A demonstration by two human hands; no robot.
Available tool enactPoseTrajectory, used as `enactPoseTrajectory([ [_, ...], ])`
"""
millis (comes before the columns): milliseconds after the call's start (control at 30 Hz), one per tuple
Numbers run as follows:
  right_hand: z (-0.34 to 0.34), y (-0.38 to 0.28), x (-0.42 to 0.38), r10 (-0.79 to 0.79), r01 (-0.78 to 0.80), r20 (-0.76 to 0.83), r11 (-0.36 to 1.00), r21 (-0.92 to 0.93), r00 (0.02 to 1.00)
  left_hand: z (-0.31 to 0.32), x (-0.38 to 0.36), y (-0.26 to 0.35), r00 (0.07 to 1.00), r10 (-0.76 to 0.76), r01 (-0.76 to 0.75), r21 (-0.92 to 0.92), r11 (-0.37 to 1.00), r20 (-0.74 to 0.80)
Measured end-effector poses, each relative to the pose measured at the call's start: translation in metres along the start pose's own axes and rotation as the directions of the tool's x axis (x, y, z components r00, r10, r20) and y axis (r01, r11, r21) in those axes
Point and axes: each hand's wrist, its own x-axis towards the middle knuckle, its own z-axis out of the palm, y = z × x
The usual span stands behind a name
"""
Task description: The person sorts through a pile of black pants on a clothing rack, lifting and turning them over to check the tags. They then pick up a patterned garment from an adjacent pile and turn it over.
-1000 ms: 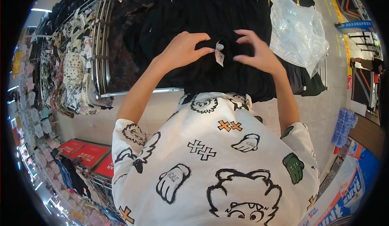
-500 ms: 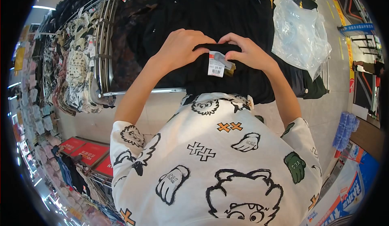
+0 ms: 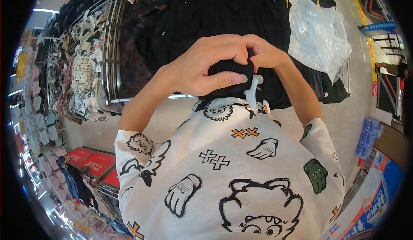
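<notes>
A black garment (image 3: 275, 90) hangs in front of me, its folded upper edge between my hands. My left hand (image 3: 205, 62) is closed around that edge, thumb in front and fingers behind. Touching its fingertips is my right hand (image 3: 266, 52), with curled fingers closed on the same edge; its fingertips are partly hidden. Below them dangles a pale tag (image 3: 251, 96), seen nearly edge-on, beside a small clear plastic piece (image 3: 258, 79). The print on the tag cannot be read.
More dark clothes (image 3: 223, 14) hang on the rack right behind my hands. A clear plastic bag (image 3: 316, 33) lies over them at the right. Patterned clothes (image 3: 84, 68) hang at the left by a metal rail (image 3: 112, 46). Red boxes (image 3: 92, 160) stand low at the left.
My hands have come together, the left moving right and its thumb crossing to the front. The garment's edge is bunched, and the tag has turned from facing me to nearly edge-on.
</notes>
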Motion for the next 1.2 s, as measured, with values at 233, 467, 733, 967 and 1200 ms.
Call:
enactPoseTrajectory([
  [233,0.018,0.007,0.021,-0.1,0.12,-0.245,0.991,0.065,0.964,-0.01,0.008,-0.003,0.984,0.026,-0.057,-0.172,0.983,-0.174],
  [467,0.009,-0.003,0.01,0.026,-0.017,-0.151,0.998,0.059,0.988,-0.025,0.007,-0.018,0.988,0.032,-0.018,0.096,0.995,-0.152],
  [733,-0.004,-0.047,-0.027,-0.139,-0.139,-0.509,0.872,-0.47,0.849,-0.011,0.007,-0.094,0.85,-0.362,0.125,-0.522,0.844,-0.383],
  [967,-0.092,-0.114,-0.061,-0.17,0.109,-0.738,0.985,-0.131,0.653,0.07,-0.015,-0.187,0.745,-0.654,0.552,-0.671,0.495,0.131],
  [1200,-0.167,-0.161,-0.076,-0.23,0.179,-0.866,0.97,-0.165,0.445,0.136,0.022,-0.149,0.523,-0.612,0.581,-0.773,-0.254,0.594],
])
